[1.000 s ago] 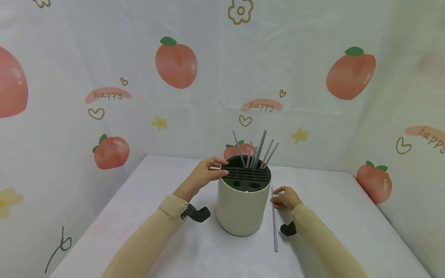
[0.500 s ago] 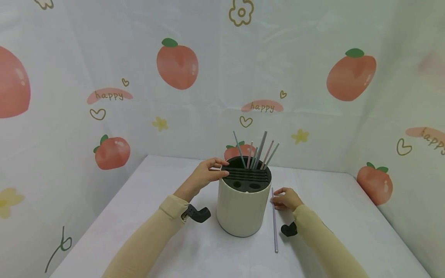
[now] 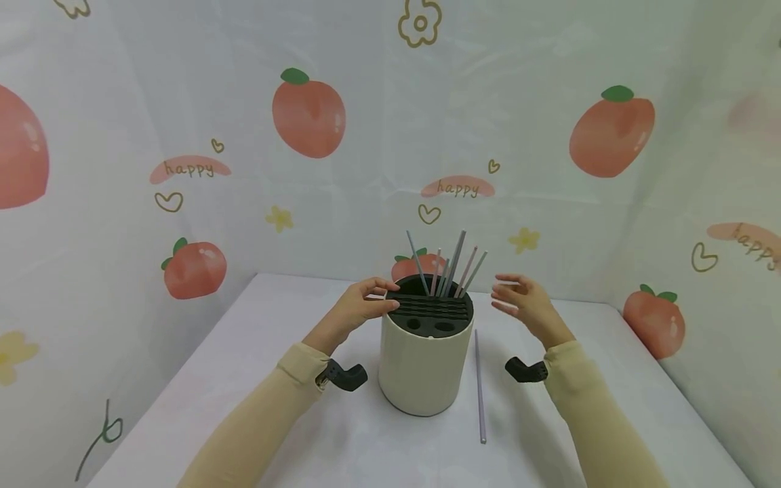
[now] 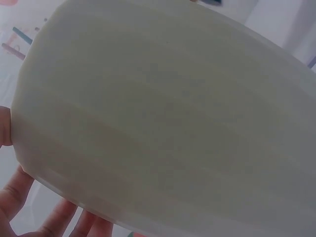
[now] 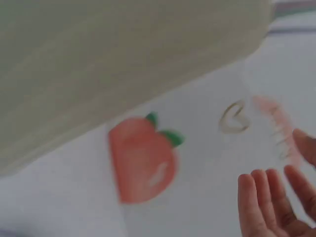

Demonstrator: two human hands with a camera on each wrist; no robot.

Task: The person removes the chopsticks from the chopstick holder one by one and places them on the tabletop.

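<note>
A cream cylindrical pen holder with a dark slotted top insert stands upright on the table. My left hand holds its upper left rim; in the left wrist view the thumb lies at the rim and the fingers along the side of the holder wall. Several thin straight sticks in blue, grey and pink lean in its rear compartment. On the table to its right lies a purple stick, untouched. Raised right of the holder, my right hand holds nothing, its fingers apart and relaxed.
The white-covered table reaches back to a white curtain printed with peaches, hearts and flowers. Two round holes sit at the front of the holder's insert. A dark device is strapped at each wrist.
My right hand has let go of the purple stick and risen, moving up and to the right. The stick stays where it lay. The left hand keeps its place on the holder.
</note>
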